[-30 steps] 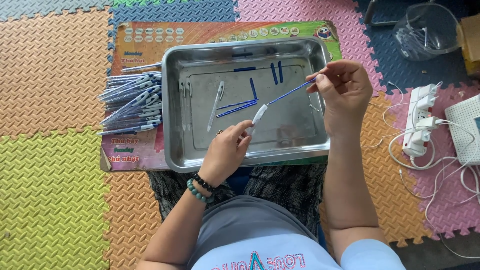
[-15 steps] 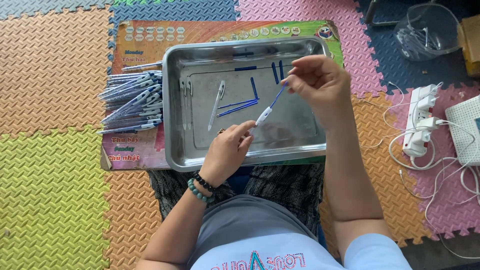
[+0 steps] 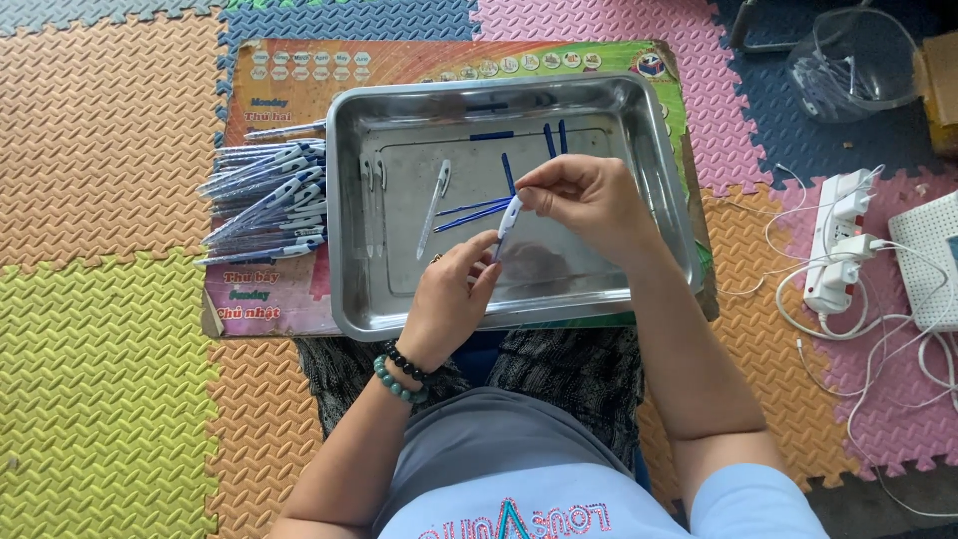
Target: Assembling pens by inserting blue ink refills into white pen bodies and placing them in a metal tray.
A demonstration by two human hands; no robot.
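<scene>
Over a steel tray (image 3: 349, 200) on my lap, both hands hold one clear pen with a white and blue cap (image 3: 506, 224). My left hand (image 3: 447, 304) grips its lower end. My right hand (image 3: 584, 200) pinches its capped top. Loose blue refills (image 3: 477, 210) and clear pen barrels (image 3: 433, 208) lie in the tray. A heap of finished pens (image 3: 264, 205) rests on the board to the tray's left.
A colourful printed board (image 3: 269, 289) lies under the tray on foam floor mats. A white power strip (image 3: 836, 250) with cables sits at the right, a clear plastic container (image 3: 848, 65) at the top right, a white box (image 3: 933, 265) at the right edge.
My right hand has come in from the tray's right side towards the middle, down the blue refill until it meets the pen's top. The refill now sits inside the pen.
</scene>
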